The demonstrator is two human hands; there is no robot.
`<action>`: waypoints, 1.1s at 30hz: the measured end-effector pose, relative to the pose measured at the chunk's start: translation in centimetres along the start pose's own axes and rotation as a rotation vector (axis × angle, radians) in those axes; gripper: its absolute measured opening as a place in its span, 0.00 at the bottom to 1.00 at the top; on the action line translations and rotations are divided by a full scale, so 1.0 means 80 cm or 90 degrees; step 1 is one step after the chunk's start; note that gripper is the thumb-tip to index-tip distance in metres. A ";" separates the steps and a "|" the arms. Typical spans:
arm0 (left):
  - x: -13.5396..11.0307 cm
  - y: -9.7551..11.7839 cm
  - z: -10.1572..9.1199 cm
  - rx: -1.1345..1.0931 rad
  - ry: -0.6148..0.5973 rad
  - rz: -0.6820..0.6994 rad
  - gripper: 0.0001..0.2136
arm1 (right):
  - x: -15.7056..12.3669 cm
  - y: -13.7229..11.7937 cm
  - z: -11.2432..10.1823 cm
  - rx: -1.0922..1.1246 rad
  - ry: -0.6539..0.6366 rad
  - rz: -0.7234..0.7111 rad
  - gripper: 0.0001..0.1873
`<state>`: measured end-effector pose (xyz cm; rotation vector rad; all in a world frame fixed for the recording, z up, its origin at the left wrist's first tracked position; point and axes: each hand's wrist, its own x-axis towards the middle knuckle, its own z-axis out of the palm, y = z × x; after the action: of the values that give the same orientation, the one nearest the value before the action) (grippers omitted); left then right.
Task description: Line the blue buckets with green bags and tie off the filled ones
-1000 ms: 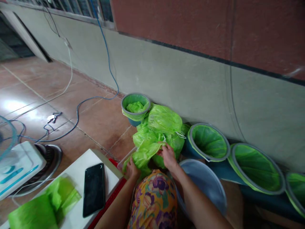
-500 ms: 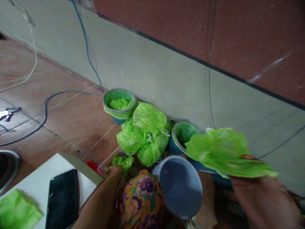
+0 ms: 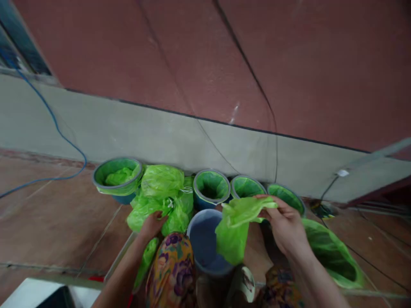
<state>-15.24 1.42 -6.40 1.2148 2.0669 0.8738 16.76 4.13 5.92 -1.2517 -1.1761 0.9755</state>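
My right hand [image 3: 284,218] is closed on the upper edge of a thin green plastic bag [image 3: 236,229], which hangs loosely in front of the open mouth of a grey-blue bucket [image 3: 201,239]. The bucket stands upright between my knees. My left hand [image 3: 153,224] is in front of a heap of filled green bags [image 3: 162,184] with white ties; its fingers look slightly parted, with nothing visible in them. Whether it touches the heap I cannot tell. Below my left wrist lies more green plastic [image 3: 146,259] beside my knee.
Along the wall stand several bag-lined bins, among them a left bin [image 3: 117,190] with green plastic inside and a middle bin [image 3: 212,201]. At right is a large green-lined container [image 3: 334,252]. A white surface [image 3: 25,295] holds a dark phone [image 3: 58,299]. A blue cable [image 3: 61,132] runs at left.
The view has swung right and up. My right hand has brought the green bag inward over the bucket. My left hand has left the plastic in the clear container and come up by the heap.
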 end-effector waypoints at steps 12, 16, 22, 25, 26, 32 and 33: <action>-0.164 0.211 0.050 -0.011 -0.222 0.559 0.12 | -0.043 -0.058 -0.082 -0.256 -0.035 -0.329 0.13; -0.132 0.205 -0.003 0.062 -0.205 0.551 0.13 | -0.050 -0.064 -0.143 -0.454 -0.076 -0.337 0.12; -0.129 0.218 -0.070 0.168 -0.212 0.598 0.15 | -0.043 -0.046 -0.199 -0.683 -0.171 -0.358 0.14; -0.146 0.218 -0.063 0.176 -0.203 0.590 0.16 | -0.047 -0.041 -0.192 -0.714 -0.048 -0.336 0.15; -0.152 0.218 -0.057 0.178 -0.193 0.595 0.16 | -0.054 -0.043 -0.182 -0.711 -0.015 -0.346 0.17; -0.185 0.227 -0.025 0.202 -0.186 0.702 0.18 | -0.106 -0.076 -0.091 -0.568 -0.199 -0.492 0.24; -0.190 0.229 -0.022 0.209 -0.190 0.722 0.18 | -0.109 -0.078 -0.080 -0.558 -0.229 -0.488 0.20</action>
<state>-0.78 -5.82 11.17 2.5892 1.1903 0.7086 21.13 -6.17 11.51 -1.0945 -2.2867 0.0652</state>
